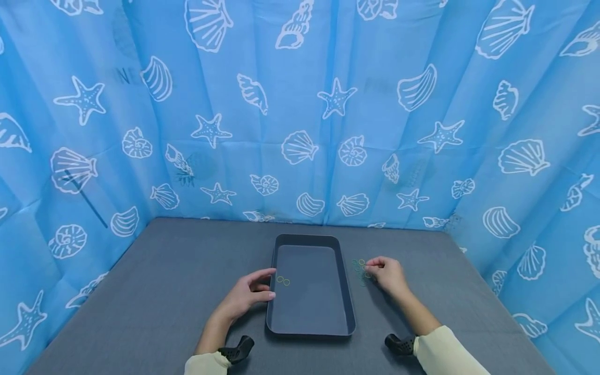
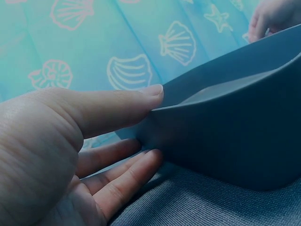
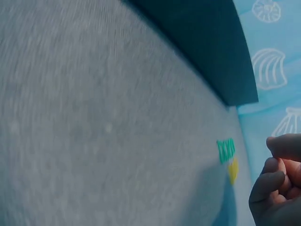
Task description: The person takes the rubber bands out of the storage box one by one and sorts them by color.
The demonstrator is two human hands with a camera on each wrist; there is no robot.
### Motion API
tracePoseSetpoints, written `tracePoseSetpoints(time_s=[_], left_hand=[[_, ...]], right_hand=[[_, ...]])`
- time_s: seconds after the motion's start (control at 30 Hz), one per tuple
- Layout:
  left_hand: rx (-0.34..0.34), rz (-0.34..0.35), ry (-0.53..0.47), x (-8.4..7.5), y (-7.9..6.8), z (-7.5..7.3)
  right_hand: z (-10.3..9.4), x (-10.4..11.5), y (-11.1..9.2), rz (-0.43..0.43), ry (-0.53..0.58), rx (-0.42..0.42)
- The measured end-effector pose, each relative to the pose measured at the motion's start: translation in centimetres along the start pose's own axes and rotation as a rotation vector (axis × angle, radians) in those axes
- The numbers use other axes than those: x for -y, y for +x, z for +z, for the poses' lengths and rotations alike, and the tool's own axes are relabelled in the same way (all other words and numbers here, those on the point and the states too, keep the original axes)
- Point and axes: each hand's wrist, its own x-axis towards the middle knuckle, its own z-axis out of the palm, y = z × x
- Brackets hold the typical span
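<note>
A shallow dark grey tray (image 1: 309,291) lies on the table, with two thin yellow rings (image 1: 286,282) in its left part. My left hand (image 1: 246,291) grips the tray's left side. In the left wrist view the thumb (image 2: 150,94) lies at the rim and the other fingers are at the outer wall. To the right of the tray, my right hand (image 1: 386,273) has thumb and fingertips brought together over several thin green and yellow rings (image 1: 361,262). I cannot tell whether a ring is between them. Green rings (image 3: 226,150) show beyond the fingertips in the right wrist view.
A grey cloth covers the table (image 1: 197,250). Behind and beside it hangs a blue curtain (image 1: 300,120) with white shells and starfish. A black wrist device (image 1: 238,350) is on the left wrist, another (image 1: 399,344) on the right.
</note>
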Motion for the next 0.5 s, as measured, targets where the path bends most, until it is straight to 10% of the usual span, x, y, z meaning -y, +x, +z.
tracePoseSetpoints(time_s=[0.5], left_hand=[[0.012,0.010,0.006,0.1,-0.2,-0.1]], right_hand=[[2.1,4.2,-1.5,0.006,0.117,-0.022]])
